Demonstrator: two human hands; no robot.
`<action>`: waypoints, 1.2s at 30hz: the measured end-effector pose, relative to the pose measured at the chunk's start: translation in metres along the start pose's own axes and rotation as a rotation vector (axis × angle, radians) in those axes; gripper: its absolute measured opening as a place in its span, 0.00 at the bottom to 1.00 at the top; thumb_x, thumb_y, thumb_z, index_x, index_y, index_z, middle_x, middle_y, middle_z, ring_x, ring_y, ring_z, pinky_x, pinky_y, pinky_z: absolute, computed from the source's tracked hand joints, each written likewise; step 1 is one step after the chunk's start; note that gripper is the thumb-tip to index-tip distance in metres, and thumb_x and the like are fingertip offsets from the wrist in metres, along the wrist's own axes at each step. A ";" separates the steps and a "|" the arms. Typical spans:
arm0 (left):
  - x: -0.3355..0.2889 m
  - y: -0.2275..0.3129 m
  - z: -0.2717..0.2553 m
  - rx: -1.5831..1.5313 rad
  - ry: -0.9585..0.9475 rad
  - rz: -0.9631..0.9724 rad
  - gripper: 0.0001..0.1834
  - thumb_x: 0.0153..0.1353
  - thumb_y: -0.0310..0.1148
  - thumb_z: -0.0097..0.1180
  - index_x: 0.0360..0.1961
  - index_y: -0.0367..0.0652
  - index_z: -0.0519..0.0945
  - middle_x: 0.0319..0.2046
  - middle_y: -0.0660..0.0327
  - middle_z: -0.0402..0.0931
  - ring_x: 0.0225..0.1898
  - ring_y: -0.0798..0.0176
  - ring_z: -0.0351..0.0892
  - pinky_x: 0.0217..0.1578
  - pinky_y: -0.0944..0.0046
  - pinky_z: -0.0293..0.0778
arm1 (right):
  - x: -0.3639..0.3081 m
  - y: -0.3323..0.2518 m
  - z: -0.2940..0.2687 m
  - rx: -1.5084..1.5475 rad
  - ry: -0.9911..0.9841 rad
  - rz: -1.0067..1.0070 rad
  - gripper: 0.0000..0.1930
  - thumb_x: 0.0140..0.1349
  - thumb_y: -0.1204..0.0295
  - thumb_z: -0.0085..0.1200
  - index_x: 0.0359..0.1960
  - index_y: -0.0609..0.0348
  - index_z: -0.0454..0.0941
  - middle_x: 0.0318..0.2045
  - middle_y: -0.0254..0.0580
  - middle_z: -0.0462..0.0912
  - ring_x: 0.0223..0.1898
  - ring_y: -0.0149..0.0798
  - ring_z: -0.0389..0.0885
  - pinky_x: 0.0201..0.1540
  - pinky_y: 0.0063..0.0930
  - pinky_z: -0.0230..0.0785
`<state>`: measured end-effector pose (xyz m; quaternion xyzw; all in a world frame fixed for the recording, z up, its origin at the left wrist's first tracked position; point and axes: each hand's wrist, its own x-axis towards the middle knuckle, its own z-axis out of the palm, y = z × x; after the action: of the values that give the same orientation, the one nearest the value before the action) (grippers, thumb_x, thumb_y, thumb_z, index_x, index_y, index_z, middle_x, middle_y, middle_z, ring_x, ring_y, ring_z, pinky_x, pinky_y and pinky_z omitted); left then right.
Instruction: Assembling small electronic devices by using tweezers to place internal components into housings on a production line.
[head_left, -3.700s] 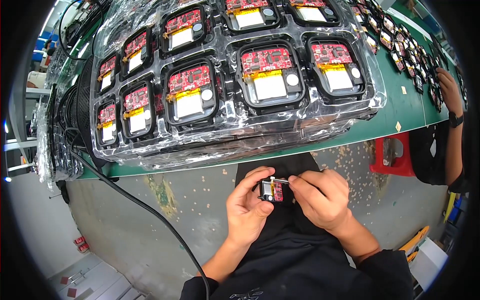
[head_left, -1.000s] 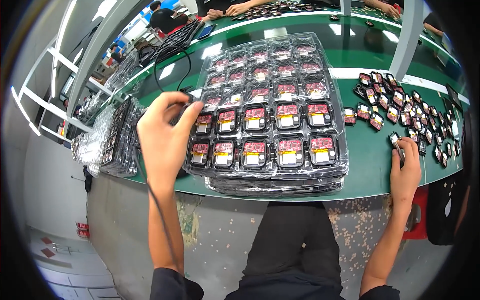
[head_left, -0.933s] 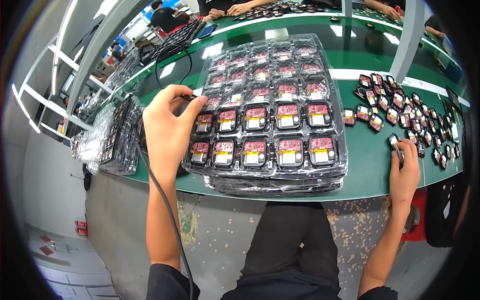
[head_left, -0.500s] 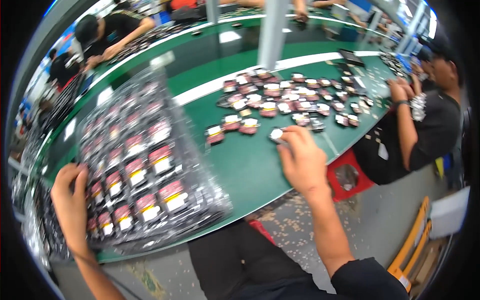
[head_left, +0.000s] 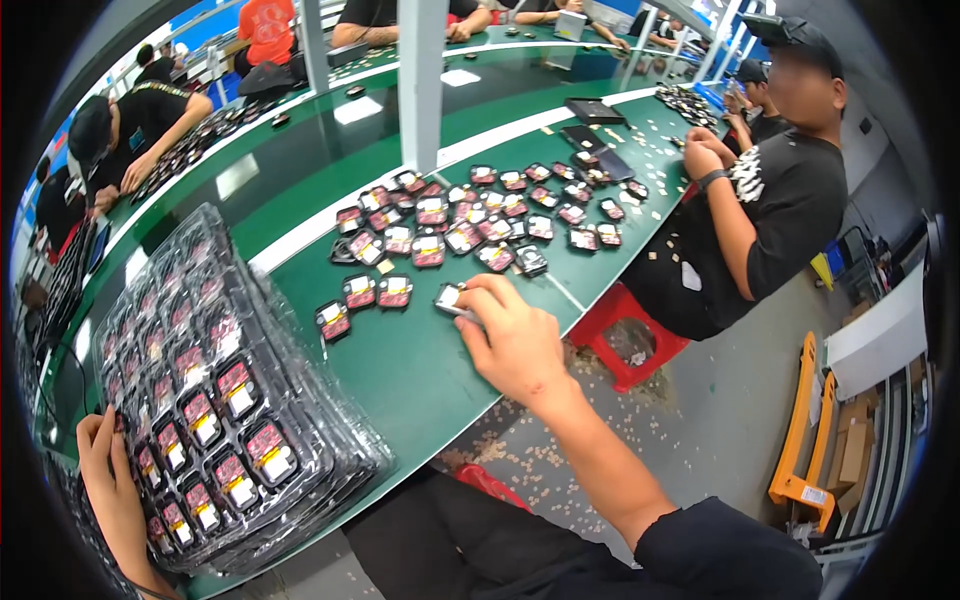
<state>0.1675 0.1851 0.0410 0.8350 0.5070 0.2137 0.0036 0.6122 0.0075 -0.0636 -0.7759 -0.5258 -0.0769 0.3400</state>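
Low over the green table, my right hand [head_left: 515,335] pinches a small electronic module [head_left: 448,297] with a dark rim and pale face between thumb and fingers. Past it lies a loose cluster of similar modules [head_left: 430,250], black-framed with red, yellow and white faces. On the left is a stack of clear plastic trays [head_left: 310,440], its top pockets filled with rows of such modules. My left hand [head_left: 105,470] is at the left edge of the stack with its fingers bent together. What those fingers grip is too small to make out.
A grey post [head_left: 418,90] rises behind the cluster, beside a white strip along the table. A dark flat box [head_left: 595,110] lies farther back. To the right sits a co-worker [head_left: 790,190] near a red stool [head_left: 625,340]. Small pale scraps litter the floor.
The whole view has swung to the right, so the trays and cluster sit farther left in it. My right hand still pinches the module; my left hand stays at the tray edge.
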 end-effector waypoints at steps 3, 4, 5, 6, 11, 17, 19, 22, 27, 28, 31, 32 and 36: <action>-0.002 -0.010 0.002 0.044 -0.024 -0.035 0.18 0.76 0.27 0.44 0.62 0.32 0.75 0.65 0.47 0.72 0.68 0.50 0.69 0.68 0.57 0.62 | -0.002 0.000 0.003 0.025 -0.010 -0.020 0.08 0.63 0.70 0.59 0.43 0.52 0.77 0.48 0.35 0.78 0.31 0.52 0.84 0.33 0.46 0.77; 0.000 -0.009 0.002 0.029 -0.019 -0.025 0.18 0.76 0.27 0.44 0.62 0.32 0.75 0.65 0.47 0.72 0.68 0.50 0.69 0.68 0.57 0.62 | -0.001 0.001 0.002 0.010 0.001 -0.018 0.08 0.63 0.70 0.59 0.43 0.52 0.77 0.48 0.35 0.78 0.31 0.52 0.84 0.33 0.46 0.77; 0.000 -0.010 0.002 0.005 -0.019 -0.035 0.18 0.76 0.27 0.44 0.62 0.32 0.75 0.63 0.46 0.73 0.67 0.49 0.70 0.67 0.57 0.63 | -0.002 0.001 0.003 0.023 -0.001 -0.020 0.08 0.63 0.70 0.59 0.43 0.52 0.77 0.48 0.35 0.78 0.31 0.52 0.84 0.33 0.45 0.77; 0.001 -0.010 0.001 -0.018 -0.020 -0.047 0.18 0.76 0.28 0.44 0.61 0.31 0.75 0.62 0.46 0.75 0.66 0.49 0.71 0.66 0.57 0.64 | -0.002 0.002 0.004 0.037 -0.002 -0.021 0.09 0.63 0.70 0.59 0.43 0.52 0.77 0.48 0.35 0.78 0.31 0.51 0.84 0.33 0.45 0.77; 0.001 -0.014 0.003 0.034 -0.041 -0.057 0.18 0.76 0.29 0.43 0.60 0.31 0.76 0.61 0.45 0.76 0.66 0.46 0.71 0.66 0.55 0.64 | -0.001 -0.002 0.003 0.020 -0.024 0.000 0.08 0.62 0.70 0.60 0.43 0.50 0.79 0.48 0.33 0.80 0.32 0.47 0.85 0.32 0.41 0.78; 0.000 -0.003 -0.001 0.093 -0.098 -0.043 0.21 0.78 0.34 0.42 0.64 0.33 0.74 0.71 0.51 0.64 0.75 0.50 0.57 0.72 0.55 0.53 | -0.003 0.002 0.004 0.018 0.026 -0.025 0.08 0.62 0.68 0.60 0.42 0.52 0.78 0.47 0.35 0.79 0.30 0.50 0.85 0.31 0.44 0.78; 0.000 0.002 -0.004 0.096 -0.131 -0.100 0.22 0.78 0.36 0.42 0.65 0.33 0.73 0.74 0.53 0.59 0.77 0.51 0.51 0.73 0.55 0.49 | -0.003 -0.001 0.002 0.010 0.024 -0.024 0.09 0.62 0.68 0.61 0.42 0.51 0.78 0.46 0.35 0.79 0.31 0.50 0.85 0.32 0.44 0.78; -0.002 0.009 -0.008 0.096 -0.190 -0.166 0.26 0.78 0.40 0.40 0.68 0.34 0.69 0.77 0.56 0.51 0.79 0.52 0.44 0.75 0.54 0.45 | -0.004 0.001 0.006 0.025 0.010 -0.006 0.09 0.62 0.66 0.61 0.42 0.51 0.78 0.46 0.34 0.80 0.31 0.50 0.85 0.33 0.45 0.78; -0.014 0.018 -0.010 0.200 -0.108 -0.051 0.28 0.79 0.44 0.36 0.73 0.38 0.63 0.77 0.55 0.53 0.79 0.52 0.45 0.76 0.50 0.40 | -0.003 0.001 0.004 0.018 -0.005 -0.007 0.09 0.63 0.66 0.61 0.42 0.50 0.79 0.46 0.34 0.80 0.31 0.50 0.85 0.34 0.45 0.78; -0.015 0.024 -0.013 0.245 -0.115 -0.040 0.29 0.79 0.44 0.36 0.73 0.39 0.62 0.76 0.54 0.54 0.79 0.51 0.46 0.76 0.49 0.38 | -0.004 0.002 0.003 0.017 0.001 -0.011 0.09 0.63 0.66 0.61 0.42 0.50 0.79 0.46 0.34 0.80 0.31 0.50 0.85 0.34 0.45 0.78; -0.017 0.026 -0.011 0.135 -0.274 -0.054 0.30 0.78 0.45 0.36 0.74 0.39 0.61 0.75 0.52 0.56 0.79 0.51 0.46 0.76 0.48 0.35 | -0.003 0.000 0.003 0.020 0.012 -0.017 0.09 0.63 0.66 0.61 0.42 0.50 0.79 0.46 0.33 0.80 0.31 0.50 0.85 0.34 0.45 0.78; -0.017 0.027 -0.011 0.136 -0.274 -0.055 0.30 0.78 0.45 0.36 0.74 0.39 0.61 0.75 0.52 0.56 0.79 0.51 0.46 0.76 0.48 0.35 | -0.003 0.000 0.003 0.018 0.014 -0.021 0.08 0.63 0.66 0.60 0.42 0.50 0.79 0.46 0.34 0.80 0.31 0.51 0.85 0.34 0.45 0.78; -0.021 0.027 -0.012 0.205 -0.287 -0.058 0.31 0.78 0.46 0.36 0.74 0.39 0.59 0.75 0.51 0.56 0.79 0.51 0.45 0.76 0.46 0.33 | -0.001 -0.005 0.005 0.045 -0.018 0.000 0.08 0.63 0.66 0.60 0.42 0.50 0.79 0.46 0.34 0.80 0.32 0.51 0.85 0.35 0.45 0.78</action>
<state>0.1772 0.1517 0.0508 0.8378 0.5445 0.0394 -0.0033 0.6064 0.0112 -0.0658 -0.7686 -0.5305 -0.0580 0.3528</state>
